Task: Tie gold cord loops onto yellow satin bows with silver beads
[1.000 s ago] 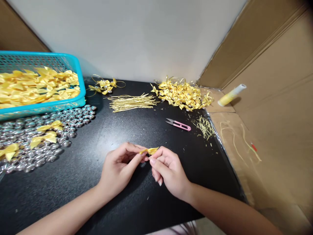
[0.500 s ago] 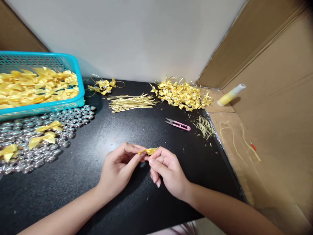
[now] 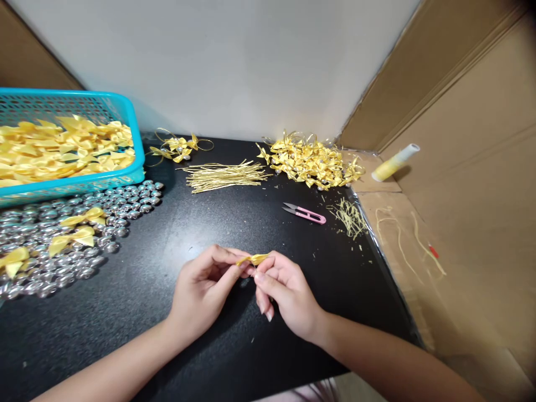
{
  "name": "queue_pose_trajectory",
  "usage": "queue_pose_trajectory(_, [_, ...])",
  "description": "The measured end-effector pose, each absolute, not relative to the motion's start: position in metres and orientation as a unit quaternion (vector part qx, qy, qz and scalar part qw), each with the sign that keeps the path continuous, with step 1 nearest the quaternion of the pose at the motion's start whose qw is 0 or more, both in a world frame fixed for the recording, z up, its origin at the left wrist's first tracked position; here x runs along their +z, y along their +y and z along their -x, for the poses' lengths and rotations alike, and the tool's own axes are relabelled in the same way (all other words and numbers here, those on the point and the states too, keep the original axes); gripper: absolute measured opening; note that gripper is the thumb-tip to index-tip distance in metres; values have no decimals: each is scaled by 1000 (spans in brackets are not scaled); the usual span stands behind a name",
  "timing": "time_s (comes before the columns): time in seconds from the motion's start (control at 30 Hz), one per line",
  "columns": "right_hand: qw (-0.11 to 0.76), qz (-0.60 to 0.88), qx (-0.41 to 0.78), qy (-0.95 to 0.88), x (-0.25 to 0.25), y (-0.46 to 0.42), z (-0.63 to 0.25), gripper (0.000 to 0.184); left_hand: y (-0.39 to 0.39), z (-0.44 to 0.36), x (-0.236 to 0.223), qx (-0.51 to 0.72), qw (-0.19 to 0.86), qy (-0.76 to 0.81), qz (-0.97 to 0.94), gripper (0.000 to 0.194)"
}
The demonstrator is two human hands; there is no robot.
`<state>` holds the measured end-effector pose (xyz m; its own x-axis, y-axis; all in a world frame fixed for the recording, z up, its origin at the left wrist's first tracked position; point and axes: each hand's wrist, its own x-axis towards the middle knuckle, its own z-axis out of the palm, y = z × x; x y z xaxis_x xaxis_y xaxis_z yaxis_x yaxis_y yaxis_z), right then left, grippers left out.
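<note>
Over the near half of the black table (image 3: 234, 357), the left hand (image 3: 205, 287) pinches one end of a yellow bow (image 3: 260, 258) between thumb and fingers. Facing it, the right hand (image 3: 288, 290) has thumb and fingertips drawn together beside and just under the bow; whether they grip it or something finer, I cannot tell. Taking that bow as the dial's centre, silver beads (image 3: 79, 269) spread at nine o'clock, with loose bows (image 3: 86, 235) lying on them. Pink snips (image 3: 302, 211) rest at two, their blades apart and pointing toward ten. Past them, also toward two, lie tangled clippings (image 3: 350, 216). Gold strands (image 3: 228, 177) lie bunched between eleven and twelve. Farther off, a teal basket (image 3: 134, 142) full of bows sits at ten, a small cluster (image 3: 180, 148) of beaded bows at eleven, and a bigger heap (image 3: 314, 162) at one. Beyond, at twelve, rises the grey wall (image 3: 234, 67).
</note>
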<state>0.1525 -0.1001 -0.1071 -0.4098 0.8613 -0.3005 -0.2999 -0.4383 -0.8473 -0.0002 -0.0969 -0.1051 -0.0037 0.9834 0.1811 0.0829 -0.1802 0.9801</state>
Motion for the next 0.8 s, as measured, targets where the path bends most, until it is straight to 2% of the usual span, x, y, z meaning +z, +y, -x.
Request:
queue_pose_trajectory(0.4, [378,364,779,-343,-108,-101,-154,35,-97,11,-107,480,257,434,-718,18])
queue_pose_trajectory(0.57, [382,352,783,-343,-108,-100,-157,33,-98,8,-101,471,265,407,-736,19])
queue_pose_trajectory(0.7, [369,372,760,-385,-101,-99,-158,37,-99,7,-100,504,264,376,-732,29])
queue_pose_trajectory(0.8, [367,385,734,-424,-97,-100,-158,37,-99,10,-99,506,305,374,-715,32])
